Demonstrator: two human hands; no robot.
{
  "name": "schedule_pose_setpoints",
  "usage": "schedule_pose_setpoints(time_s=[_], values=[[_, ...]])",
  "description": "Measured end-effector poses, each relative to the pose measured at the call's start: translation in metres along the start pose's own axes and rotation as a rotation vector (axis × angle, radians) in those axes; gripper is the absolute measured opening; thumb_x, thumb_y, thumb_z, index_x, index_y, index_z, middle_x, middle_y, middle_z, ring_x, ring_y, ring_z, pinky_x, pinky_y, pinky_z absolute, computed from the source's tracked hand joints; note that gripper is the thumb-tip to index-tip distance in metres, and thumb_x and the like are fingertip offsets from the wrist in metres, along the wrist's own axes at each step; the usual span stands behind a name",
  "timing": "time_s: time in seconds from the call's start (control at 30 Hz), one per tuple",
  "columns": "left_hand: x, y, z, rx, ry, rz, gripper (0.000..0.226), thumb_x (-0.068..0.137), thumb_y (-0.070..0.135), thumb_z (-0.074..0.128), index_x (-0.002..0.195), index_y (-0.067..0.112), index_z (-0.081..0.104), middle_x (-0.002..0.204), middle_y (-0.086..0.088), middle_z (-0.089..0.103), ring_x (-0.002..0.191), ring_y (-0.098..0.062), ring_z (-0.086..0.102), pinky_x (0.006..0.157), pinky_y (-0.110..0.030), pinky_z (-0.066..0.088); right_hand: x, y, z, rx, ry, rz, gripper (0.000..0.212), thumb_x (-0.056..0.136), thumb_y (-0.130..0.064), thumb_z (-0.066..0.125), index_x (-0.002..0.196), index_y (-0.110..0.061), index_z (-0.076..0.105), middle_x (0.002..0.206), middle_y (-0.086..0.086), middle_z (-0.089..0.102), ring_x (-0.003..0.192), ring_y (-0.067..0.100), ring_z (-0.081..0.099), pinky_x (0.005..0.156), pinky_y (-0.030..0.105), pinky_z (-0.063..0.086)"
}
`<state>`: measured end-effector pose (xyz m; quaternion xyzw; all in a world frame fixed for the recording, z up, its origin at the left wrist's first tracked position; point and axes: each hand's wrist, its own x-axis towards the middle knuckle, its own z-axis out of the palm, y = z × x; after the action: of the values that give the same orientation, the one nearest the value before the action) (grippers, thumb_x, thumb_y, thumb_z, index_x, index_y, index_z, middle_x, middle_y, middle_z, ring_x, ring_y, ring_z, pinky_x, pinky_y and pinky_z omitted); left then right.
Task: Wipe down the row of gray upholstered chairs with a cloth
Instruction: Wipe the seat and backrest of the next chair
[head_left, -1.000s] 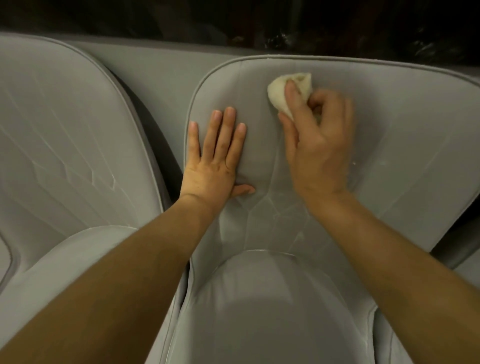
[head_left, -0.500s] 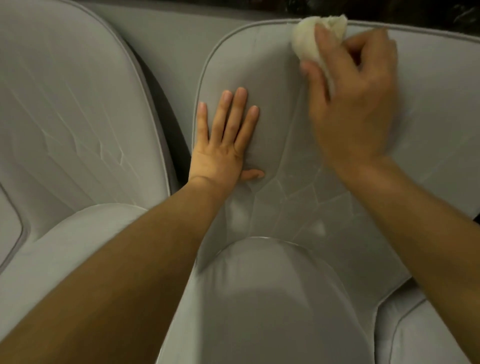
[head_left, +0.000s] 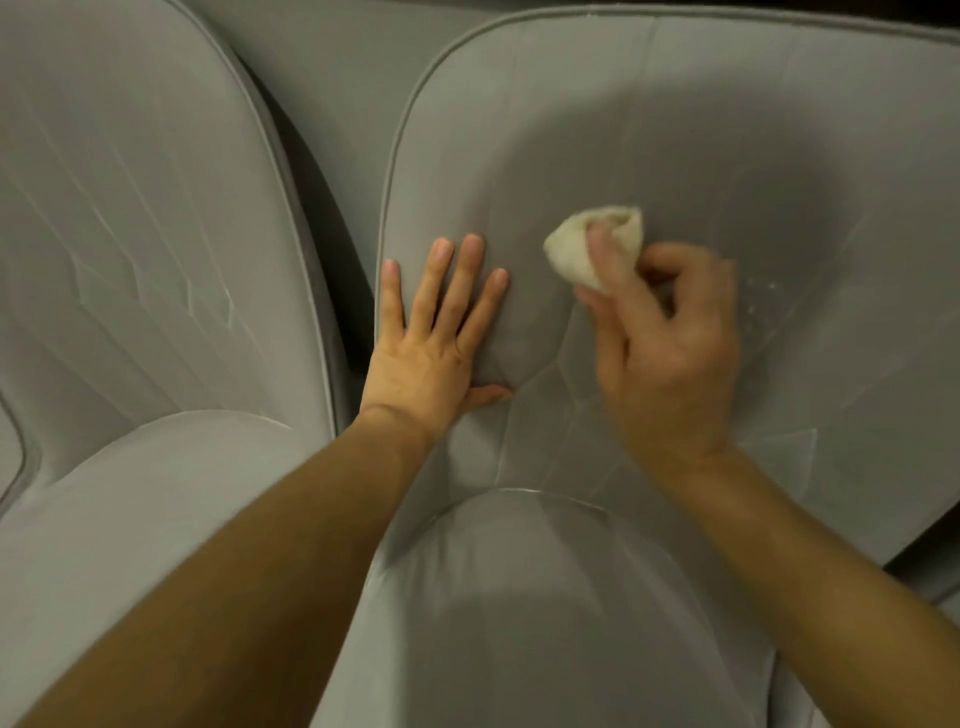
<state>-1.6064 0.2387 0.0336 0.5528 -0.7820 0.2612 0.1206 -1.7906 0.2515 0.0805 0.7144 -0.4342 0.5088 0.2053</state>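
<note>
Two hands are laid on the backrest (head_left: 701, 130) of one gray chair. The left hand (head_left: 428, 343) is pressed flat, its fingers straight and spread. The wadded white cloth (head_left: 574, 252) is pinched by the curled fingers of the right hand (head_left: 670, 353) — bunched at eleven o'clock from the knuckles, one fingertip laid over it — and held against the upholstery. A second chair (head_left: 130, 208) is seen at nine o'clock.

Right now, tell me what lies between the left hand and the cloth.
Only bare chair back between left hand and cloth, shown in the head view.
</note>
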Motion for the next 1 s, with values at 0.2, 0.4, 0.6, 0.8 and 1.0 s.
schedule_pose_setpoints(time_s=[0.2,0.4,0.6,0.8,1.0], values=[[-0.014,0.004,0.014,0.064,0.069,0.010,0.130,0.067,0.070,0.061,0.147,0.011,-0.023,0.152,-0.013,-0.034,0.140,-0.027,-0.031,0.111,-0.053,-0.019,-0.057,0.001,0.027,-0.088,-0.064,0.043,0.033,0.085,-0.001,0.069,0.116,-0.012,0.066,0.087,0.017,0.063,0.076,0.027,0.050,0.068,0.036,0.045],[-0.023,0.006,0.027,0.117,0.118,0.028,0.126,0.070,0.072,0.056,0.148,0.009,-0.021,0.152,-0.013,-0.034,0.141,-0.028,-0.028,0.113,-0.053,-0.017,-0.102,-0.005,0.036,0.001,-0.143,0.150,0.030,0.085,-0.004,0.068,0.113,-0.012,0.068,0.089,0.012,0.060,0.077,0.023,0.048,0.064,0.034,0.044],[-0.033,0.008,0.036,0.114,0.164,0.046,0.124,0.069,0.068,0.056,0.149,0.007,-0.015,0.153,-0.013,-0.030,0.143,-0.026,-0.024,0.113,-0.053,-0.016,-0.061,-0.008,0.020,0.062,0.038,0.084,0.026,0.093,-0.015,0.061,0.118,-0.011,0.062,0.090,0.015,0.059,0.078,0.023,0.050,0.068,0.030,0.045],[-0.051,0.013,0.051,0.151,0.181,0.052,0.107,0.081,0.069,0.044,0.151,0.004,-0.006,0.156,-0.013,-0.023,0.145,-0.025,-0.018,0.115,-0.051,-0.013,-0.106,0.003,0.051,-0.170,-0.078,-0.030,0.034,0.082,-0.002,0.071,0.114,-0.015,0.069,0.090,0.010,0.066,0.078,0.027,0.056,0.075,0.033,0.048],[-0.078,0.014,0.064,0.174,0.095,0.069,0.124,0.070,0.068,0.062,0.150,0.006,-0.009,0.156,-0.013,-0.024,0.144,-0.025,-0.021,0.115,-0.050,-0.013,-0.121,-0.006,0.049,-0.036,-0.091,0.078,0.027,0.084,-0.001,0.069,0.109,-0.010,0.070,0.086,0.011,0.061,0.076,0.023,0.046,0.067,0.031,0.043]])
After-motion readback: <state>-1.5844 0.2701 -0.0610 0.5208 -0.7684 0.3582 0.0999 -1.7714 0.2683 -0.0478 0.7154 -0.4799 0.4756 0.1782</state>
